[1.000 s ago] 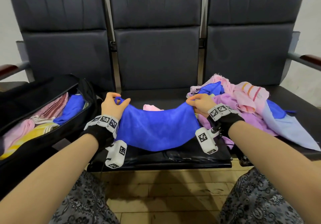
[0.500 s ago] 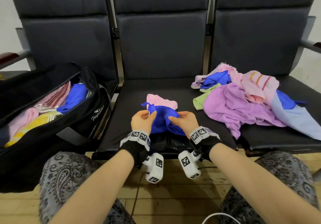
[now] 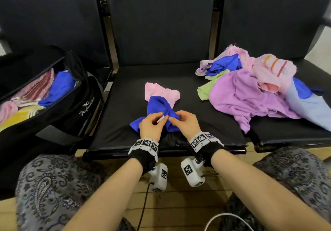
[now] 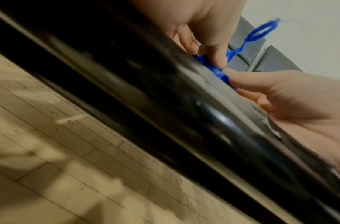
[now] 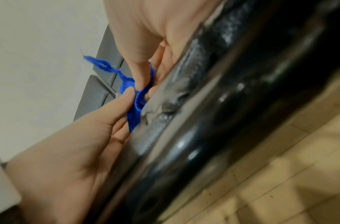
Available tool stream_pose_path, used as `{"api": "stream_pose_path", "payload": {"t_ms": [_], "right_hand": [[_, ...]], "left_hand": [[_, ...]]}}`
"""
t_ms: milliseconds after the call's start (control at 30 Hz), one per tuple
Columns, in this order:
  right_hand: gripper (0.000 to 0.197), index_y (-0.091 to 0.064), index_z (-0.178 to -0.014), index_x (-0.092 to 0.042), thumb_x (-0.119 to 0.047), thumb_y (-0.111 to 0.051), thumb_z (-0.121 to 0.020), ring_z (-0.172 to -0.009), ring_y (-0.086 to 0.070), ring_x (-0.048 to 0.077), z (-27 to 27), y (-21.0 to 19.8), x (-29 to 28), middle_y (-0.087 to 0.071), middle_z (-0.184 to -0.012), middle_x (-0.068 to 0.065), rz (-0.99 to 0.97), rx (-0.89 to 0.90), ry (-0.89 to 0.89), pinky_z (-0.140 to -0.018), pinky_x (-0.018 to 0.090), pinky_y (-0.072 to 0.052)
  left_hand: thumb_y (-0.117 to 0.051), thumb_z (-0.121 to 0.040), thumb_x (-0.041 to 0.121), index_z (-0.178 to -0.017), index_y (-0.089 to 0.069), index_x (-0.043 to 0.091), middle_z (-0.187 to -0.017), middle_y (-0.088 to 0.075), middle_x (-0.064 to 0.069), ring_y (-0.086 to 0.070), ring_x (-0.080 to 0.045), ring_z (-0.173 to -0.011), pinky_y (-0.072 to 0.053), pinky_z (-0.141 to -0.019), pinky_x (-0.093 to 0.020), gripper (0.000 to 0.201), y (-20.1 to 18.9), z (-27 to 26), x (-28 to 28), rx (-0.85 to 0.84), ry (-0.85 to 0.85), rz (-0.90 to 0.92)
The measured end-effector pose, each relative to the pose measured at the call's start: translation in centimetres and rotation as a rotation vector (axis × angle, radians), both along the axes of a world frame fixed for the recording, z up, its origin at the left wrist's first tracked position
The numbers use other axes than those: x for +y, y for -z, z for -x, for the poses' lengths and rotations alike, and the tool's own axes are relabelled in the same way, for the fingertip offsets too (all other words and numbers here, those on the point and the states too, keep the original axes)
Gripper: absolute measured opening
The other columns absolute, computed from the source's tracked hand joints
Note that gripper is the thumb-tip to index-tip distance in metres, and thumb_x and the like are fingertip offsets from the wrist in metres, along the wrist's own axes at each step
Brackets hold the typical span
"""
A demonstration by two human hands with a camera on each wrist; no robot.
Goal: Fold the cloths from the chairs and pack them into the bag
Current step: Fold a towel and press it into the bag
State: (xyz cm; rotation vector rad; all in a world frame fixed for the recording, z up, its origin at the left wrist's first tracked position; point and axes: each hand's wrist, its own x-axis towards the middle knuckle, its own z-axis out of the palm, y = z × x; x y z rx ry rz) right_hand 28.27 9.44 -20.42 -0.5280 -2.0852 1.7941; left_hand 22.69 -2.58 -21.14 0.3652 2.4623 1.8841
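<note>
On the middle chair seat [image 3: 114, 123], near its front edge, I have the blue cloth [image 3: 159, 105] bunched, my left hand [image 3: 152, 125] and right hand [image 3: 186, 121] side by side, both pinching it at one spot. Behind it, touching, lies one pink cloth [image 3: 161, 92]. I judge the risk is mismatched corners: pinched this close, the loose fabric could sag and fold crooked. Right of that seat sits one mixed pile [image 3: 250, 91]; I cannot count its pieces. Left of it, one open bag [image 3: 84, 109] already holds several folded cloths.
</note>
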Motion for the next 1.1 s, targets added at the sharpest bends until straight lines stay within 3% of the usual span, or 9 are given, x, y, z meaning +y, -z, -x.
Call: {"api": "stream_pose_path", "payload": {"t_ms": [133,367,567,667,767,867,933,1033,1100], "right_hand": [[0.004,-0.066,-0.085,-0.008,-0.005,-0.066,-0.086,-0.061,-0.066,0.009,-0.2,0.1,0.0,-0.068,-0.073,0.009,0.152,0.033,0.014,-0.071,0.024,-0.058],[0.015,-0.067,-0.089,0.002,-0.012,-0.060,-0.092,-0.058,-0.066,0.009,-0.1,0.2,-0.1,-0.067,-0.071,0.011,0.177,0.035,0.038,-0.061,0.018,-0.055],[0.044,-0.063,-0.077,-0.003,-0.038,-0.046,-0.098,-0.070,-0.070,0.026,0.5,-0.2,-0.2,-0.069,-0.068,0.012,0.326,-0.072,0.107,-0.071,0.034,-0.059],[0.042,-0.058,-0.070,-0.006,-0.036,-0.048,-0.098,-0.080,-0.069,0.033,0.6,-0.6,-0.2,-0.065,-0.068,0.013,0.439,-0.075,0.121,-0.078,0.042,-0.058],[0.043,-0.059,-0.071,-0.004,-0.041,-0.057,-0.092,-0.066,-0.066,0.022,0.3,-0.5,-0.2,-0.061,-0.068,0.012,0.372,-0.074,0.088,-0.073,0.035,-0.059],[0.033,-0.062,-0.069,-0.005,-0.032,-0.067,-0.087,-0.062,-0.064,0.016,0.0,-0.3,-0.2,-0.061,-0.062,0.006,0.222,-0.041,0.029,-0.068,0.028,-0.056],[0.024,-0.065,-0.072,-0.007,-0.025,-0.069,-0.086,-0.065,-0.064,0.016,0.0,0.0,0.0,-0.063,-0.065,0.007,0.125,-0.059,0.021,-0.068,0.029,-0.057],[0.013,-0.067,-0.085,-0.003,-0.014,-0.063,-0.088,-0.072,-0.062,0.023,0.3,0.5,0.4,-0.066,-0.076,0.014,-0.023,-0.096,0.034,-0.074,0.041,-0.055],[0.009,-0.066,-0.089,-0.002,-0.009,-0.061,-0.088,-0.072,-0.060,0.021,0.2,0.5,0.4,-0.066,-0.080,0.014,-0.094,-0.097,0.021,-0.075,0.039,-0.053]], "left_hand": [[-0.071,-0.083,0.019,-0.104,-0.070,0.010,-0.091,-0.067,0.005,-0.063,-0.007,-0.086,-0.047,-0.073,-0.008,0.023,0.2,0.0,-0.1,0.013,0.021,0.024],[-0.069,-0.085,0.017,-0.103,-0.070,0.015,-0.091,-0.064,0.014,-0.060,0.007,-0.083,-0.045,-0.073,-0.002,0.019,0.0,-0.4,-0.2,0.030,0.039,-0.002],[-0.069,-0.084,0.012,-0.102,-0.072,0.012,-0.094,-0.066,0.010,-0.059,0.007,-0.085,-0.043,-0.079,-0.002,0.019,0.1,-0.6,-0.2,0.103,0.086,0.015],[-0.069,-0.084,0.011,-0.101,-0.072,0.011,-0.094,-0.066,0.010,-0.059,0.008,-0.085,-0.042,-0.080,-0.002,0.018,0.1,-0.9,-0.2,0.175,0.115,0.041],[-0.069,-0.083,0.009,-0.098,-0.073,0.012,-0.096,-0.069,0.006,-0.059,0.006,-0.085,-0.043,-0.082,-0.004,0.016,0.2,-1.1,-0.1,0.236,0.149,0.073],[-0.067,-0.082,0.005,-0.098,-0.074,0.013,-0.096,-0.070,0.005,-0.061,0.001,-0.086,-0.044,-0.083,-0.005,0.019,0.3,-1.2,-0.2,0.237,0.163,0.120],[-0.067,-0.082,0.008,-0.097,-0.072,0.017,-0.094,-0.070,0.008,-0.063,-0.001,-0.088,-0.045,-0.083,-0.007,0.018,0.0,-1.6,-0.1,0.197,0.178,0.144],[-0.060,-0.084,0.001,-0.086,-0.058,0.020,-0.093,-0.069,0.004,-0.065,-0.002,-0.089,-0.049,-0.078,-0.010,0.019,-0.5,-2.0,-0.1,0.050,0.141,-0.018],[-0.052,-0.086,-0.002,-0.088,-0.053,0.019,-0.099,-0.065,0.000,-0.066,-0.010,-0.091,-0.053,-0.078,-0.018,0.021,-0.8,-1.8,-0.1,0.009,0.067,-0.044]]}}
